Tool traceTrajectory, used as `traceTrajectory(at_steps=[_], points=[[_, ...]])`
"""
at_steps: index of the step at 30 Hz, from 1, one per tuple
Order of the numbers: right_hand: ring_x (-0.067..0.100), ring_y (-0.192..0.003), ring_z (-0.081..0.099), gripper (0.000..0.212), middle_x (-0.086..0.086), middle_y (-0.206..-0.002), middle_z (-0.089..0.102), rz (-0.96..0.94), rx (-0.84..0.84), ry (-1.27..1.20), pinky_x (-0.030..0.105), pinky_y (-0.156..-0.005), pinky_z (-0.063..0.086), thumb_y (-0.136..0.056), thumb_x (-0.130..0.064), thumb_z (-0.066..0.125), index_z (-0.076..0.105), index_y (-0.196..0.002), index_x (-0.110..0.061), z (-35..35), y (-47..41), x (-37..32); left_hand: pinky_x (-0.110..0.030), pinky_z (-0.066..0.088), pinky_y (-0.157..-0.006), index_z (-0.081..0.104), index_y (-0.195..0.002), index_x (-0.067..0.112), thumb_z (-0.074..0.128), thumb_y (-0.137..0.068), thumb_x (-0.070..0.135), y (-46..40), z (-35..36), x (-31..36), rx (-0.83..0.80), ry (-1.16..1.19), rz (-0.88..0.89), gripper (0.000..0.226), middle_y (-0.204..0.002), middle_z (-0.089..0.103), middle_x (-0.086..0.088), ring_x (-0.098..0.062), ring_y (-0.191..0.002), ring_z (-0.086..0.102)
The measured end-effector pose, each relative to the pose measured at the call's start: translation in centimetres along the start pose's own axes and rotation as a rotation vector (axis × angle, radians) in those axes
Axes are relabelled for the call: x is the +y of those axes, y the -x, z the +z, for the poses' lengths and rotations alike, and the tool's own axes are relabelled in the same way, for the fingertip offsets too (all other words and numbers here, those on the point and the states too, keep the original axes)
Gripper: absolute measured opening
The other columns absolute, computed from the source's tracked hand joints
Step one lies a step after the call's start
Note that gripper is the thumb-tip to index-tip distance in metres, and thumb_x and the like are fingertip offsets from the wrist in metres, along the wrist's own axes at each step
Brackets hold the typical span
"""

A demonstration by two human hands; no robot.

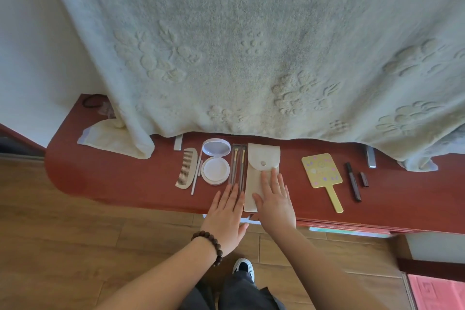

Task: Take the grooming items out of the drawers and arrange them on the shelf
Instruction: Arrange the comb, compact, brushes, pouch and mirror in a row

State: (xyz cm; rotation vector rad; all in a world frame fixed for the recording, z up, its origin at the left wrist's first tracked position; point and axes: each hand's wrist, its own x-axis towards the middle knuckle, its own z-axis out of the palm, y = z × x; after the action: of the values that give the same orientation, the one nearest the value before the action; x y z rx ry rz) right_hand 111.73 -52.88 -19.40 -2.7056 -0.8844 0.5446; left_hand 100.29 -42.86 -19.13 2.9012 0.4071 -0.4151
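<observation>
Now both hands lie flat: right hand on pouch (overhanging shelf edge), left hand beside.

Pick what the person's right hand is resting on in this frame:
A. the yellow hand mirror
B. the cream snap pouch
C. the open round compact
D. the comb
B: the right hand lies flat with straight fingers on the cream snap pouch, while the yellow hand mirror, comb and open round compact lie untouched on the red shelf.
</observation>
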Motion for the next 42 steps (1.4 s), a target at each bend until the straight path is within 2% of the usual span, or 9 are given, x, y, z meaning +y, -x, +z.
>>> traceTrajectory(at_steps=[5, 9, 12, 15, 20, 25, 30, 35, 42], points=[[0.019, -0.147, -0.009, 0.062, 0.0, -0.159, -0.012, -0.018, 0.006, -0.066, 0.033, -0.12, -0.002, -0.1, -0.043, 0.031, 0.002, -0.152, -0.023, -0.1, 0.0, 0.5, -0.04, -0.005, -0.117, 0.002, -0.151, 0.012, 0.035, -0.097, 0.047, -0.1, -0.4, 0.8, 0.065, 0.035, -0.022, 0.072, -0.16, -0.002, -0.009, -0.025, -0.147, -0.005], [0.016, -0.147, -0.007, 0.06, -0.001, -0.16, -0.003, -0.029, 0.129, -0.131, 0.033, -0.12, 0.003, -0.098, -0.041, 0.039, 0.019, -0.151, -0.021, -1.7, 0.1, 3.0, -0.043, 0.01, -0.115, 0.025, -0.148, 0.009, 0.051, -0.09, 0.046, -1.0, -1.0, 2.4, 0.116, 0.064, -0.005, 0.073, -0.156, 0.021, -0.013, -0.028, -0.145, 0.017], [0.017, -0.148, -0.005, 0.06, 0.0, -0.161, 0.0, 0.085, 0.152, -0.107, 0.037, -0.12, 0.011, -0.097, -0.04, 0.041, 0.022, -0.15, -0.02, -3.3, 0.1, 6.9, -0.04, -0.011, -0.114, -0.005, -0.15, 0.015, 0.034, -0.098, 0.043, -2.0, -1.0, 3.8, 0.115, 0.068, 0.058, 0.071, -0.154, -0.021, -0.007, -0.025, -0.144, -0.016], [0.021, -0.147, -0.008, 0.063, 0.003, -0.161, -0.004, 0.156, 0.09, -0.021, 0.037, -0.12, 0.007, -0.098, -0.042, 0.039, 0.015, -0.151, -0.018, -4.2, 0.1, 10.2, -0.042, -0.007, -0.118, -0.015, -0.149, 0.018, 0.031, -0.098, 0.046, -2.9, -0.9, 5.2, 0.106, 0.073, 0.053, 0.074, -0.148, -0.036, -0.006, -0.024, -0.141, -0.027], [0.025, -0.147, -0.012, 0.067, 0.008, -0.16, -0.007, 0.206, 0.016, 0.0, 0.037, -0.12, 0.003, -0.099, -0.042, 0.035, 0.004, -0.152, -0.013, -3.8, 0.5, 10.4, -0.044, -0.007, -0.119, -0.029, -0.139, 0.012, 0.03, -0.095, 0.055, -3.6, 0.2, 6.2, -0.019, 0.021, 0.009, 0.085, -0.146, -0.038, -0.01, -0.027, -0.139, -0.03], [0.029, -0.146, -0.016, 0.073, 0.012, -0.159, -0.014, 0.257, -0.064, -0.081, 0.036, -0.119, 0.003, -0.099, -0.044, 0.034, -0.003, -0.151, -0.009, -2.7, 0.7, 6.1, -0.045, -0.008, -0.119, -0.028, -0.14, 0.012, 0.032, -0.092, 0.06, -3.6, 0.4, 6.0, -0.035, 0.019, 0.009, 0.091, -0.151, -0.034, -0.012, -0.027, -0.139, -0.031], [0.025, -0.146, -0.015, 0.065, 0.008, -0.159, -0.014, 0.242, -0.019, 0.0, 0.04, -0.12, -0.001, -0.099, -0.046, 0.029, 0.003, -0.152, -0.018, -3.0, 1.3, 5.7, -0.046, -0.007, -0.119, -0.019, -0.147, 0.012, 0.032, -0.09, 0.063, -3.6, 0.3, 6.0, -0.064, 0.023, 0.021, 0.092, -0.152, -0.032, -0.013, -0.028, -0.14, -0.03], [0.021, -0.146, -0.015, 0.061, 0.002, -0.159, -0.014, 0.137, -0.119, 0.049, 0.04, -0.12, -0.001, -0.101, -0.039, 0.029, 0.0, -0.151, -0.023, -3.2, 1.4, 6.7, -0.048, -0.006, -0.118, -0.028, -0.142, 0.011, 0.03, -0.088, 0.066, -3.8, 0.3, 5.9, -0.089, 0.027, 0.019, 0.096, -0.148, -0.039, -0.013, -0.029, -0.138, -0.034], [0.021, -0.146, -0.018, 0.063, 0.003, -0.159, -0.017, 0.141, -0.07, 0.095, 0.041, -0.12, -0.005, -0.1, -0.044, 0.027, -0.004, -0.151, -0.024, -3.3, 1.6, 6.5, -0.048, -0.005, -0.119, -0.031, -0.138, 0.011, 0.029, -0.088, 0.067, -3.9, 0.4, 5.7, -0.079, 0.042, 0.038, 0.096, -0.149, -0.038, -0.012, -0.029, -0.139, -0.033]])
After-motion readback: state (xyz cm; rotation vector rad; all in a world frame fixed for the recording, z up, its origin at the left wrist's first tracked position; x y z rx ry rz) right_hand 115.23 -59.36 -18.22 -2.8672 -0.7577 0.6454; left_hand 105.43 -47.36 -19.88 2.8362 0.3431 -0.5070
